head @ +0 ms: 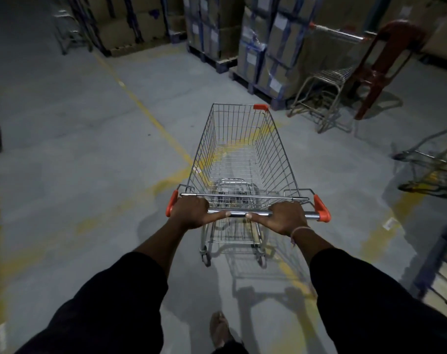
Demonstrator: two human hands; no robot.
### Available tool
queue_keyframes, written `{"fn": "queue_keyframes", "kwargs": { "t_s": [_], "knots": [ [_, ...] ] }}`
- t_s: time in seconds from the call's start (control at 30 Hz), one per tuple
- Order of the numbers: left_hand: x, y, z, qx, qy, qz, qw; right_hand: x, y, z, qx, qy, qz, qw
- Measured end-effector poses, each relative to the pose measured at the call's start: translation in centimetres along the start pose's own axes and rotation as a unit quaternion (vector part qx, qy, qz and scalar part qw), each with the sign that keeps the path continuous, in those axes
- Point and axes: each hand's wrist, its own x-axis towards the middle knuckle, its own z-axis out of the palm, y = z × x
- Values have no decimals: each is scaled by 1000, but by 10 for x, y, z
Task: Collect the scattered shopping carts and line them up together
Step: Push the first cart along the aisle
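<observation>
At the centre of the frame stands the shopping cart I am gripping, its wire basket empty and pointing away from me toward the upper middle. My left hand wraps the left end of the chrome handle bar, fingers curled over the top and the thumb lying along the bar toward the middle. My right hand grips the bar right of centre in the same way, thumb pointing inward, so the two thumb tips sit near each other. A thin bracelet circles my right wrist. Orange end caps close off the bar on both sides, and one orange corner guard shows at the far right corner of the basket.

The cart sits on a grey concrete floor crossed by worn yellow lines. Toward the upper right, a second cart stands against stacked cardboard boxes on pallets, just beside a red plastic chair. At the right edge, another cart shows blurred; how it sits I cannot tell. A faint wire frame appears in the upper left, too dim to make out. My foot shows at the bottom centre, between my dark sleeves.
</observation>
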Motion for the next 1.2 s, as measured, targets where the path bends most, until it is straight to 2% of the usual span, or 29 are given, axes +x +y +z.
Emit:
{"fn": "queue_keyframes", "kwargs": {
  "t_s": [0.17, 0.33, 0.47, 0.63, 0.9, 1.2],
  "knots": [
    [52, -31, -10, -23, -6, -36, 999, 78, -3, -17, 4, -12, -27, 1000],
    [97, -54, -19, -37, -41, -109, 993, 148, -3, -28, -28, -5, -60, 998],
    [128, -69, -31, -62, -37, -117, 991, 202, -5, -40, -17, -9, -85, 996],
    [170, -96, -38, -36, -25, -179, 983, 278, -12, -53, -31, 21, -142, 989],
    [252, -149, -37, -49, 0, -226, 973, 415, -28, -84, -45, 31, -242, 969],
    [294, -197, -49, -38, 20, -310, 950, 530, -78, -106, -65, 40, -329, 941]
  ]
}}
